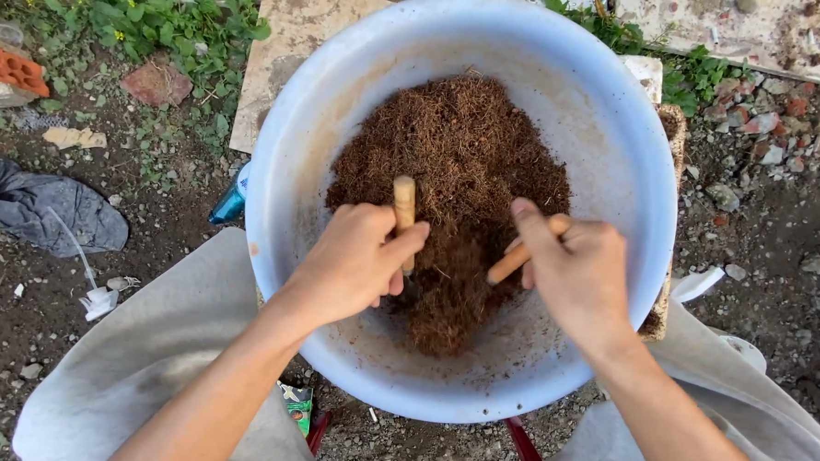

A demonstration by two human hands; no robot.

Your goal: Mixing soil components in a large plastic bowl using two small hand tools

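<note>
Item: two wooden-handled hand tools, working ends buried in a brown fibre heap (454,182) inside a pale blue basin (634,167).

Left hand (353,260) grip wrapped tight round the upright wooden handle (404,207); right hand (579,270) grip closed on the slanted wooden handle (520,254). Handles look stiff, light, dry and unslippery; best taken mid-shaft. Fibre looks loose, stringy, light (likely clumping where darker). Tool heads hidden. Basin sits between the knees, above gravelly ground (779,228).

Two wooden-handled tools (403,212) upright in brown fibre (459,159)
</note>
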